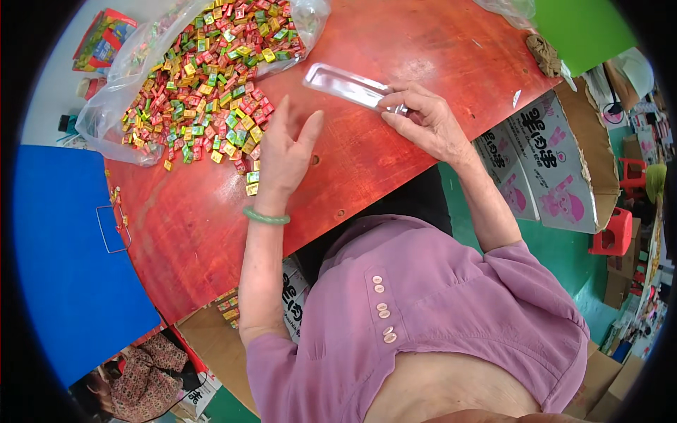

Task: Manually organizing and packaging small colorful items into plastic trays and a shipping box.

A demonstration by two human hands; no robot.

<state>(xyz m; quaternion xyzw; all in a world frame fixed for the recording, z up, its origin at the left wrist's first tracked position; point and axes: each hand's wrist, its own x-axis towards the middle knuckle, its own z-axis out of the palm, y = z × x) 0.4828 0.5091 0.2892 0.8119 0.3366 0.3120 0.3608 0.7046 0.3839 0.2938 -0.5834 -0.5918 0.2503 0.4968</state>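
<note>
My right hand [429,121] pinches one end of a long, narrow, clear plastic tray [344,86] and holds it tilted above the red table [190,240]. Nothing shows inside the tray. Beside the edge of a large pile of small wrapped blocks [211,81] is my left hand [284,151], its thumb spread from the fingers and nothing visible between them. The blocks are red, yellow and green. They spill out of a clear plastic bag [116,116], and a few lie loose by my left wrist, which wears a green bangle [266,216].
A blue board [70,261] adjoins the table at left, near a bent wire [113,229]. A green surface [582,32] lies at far right beside a brown crumpled lump [543,55]. Printed cardboard boxes [546,155] and red stools [612,233] stand on the right.
</note>
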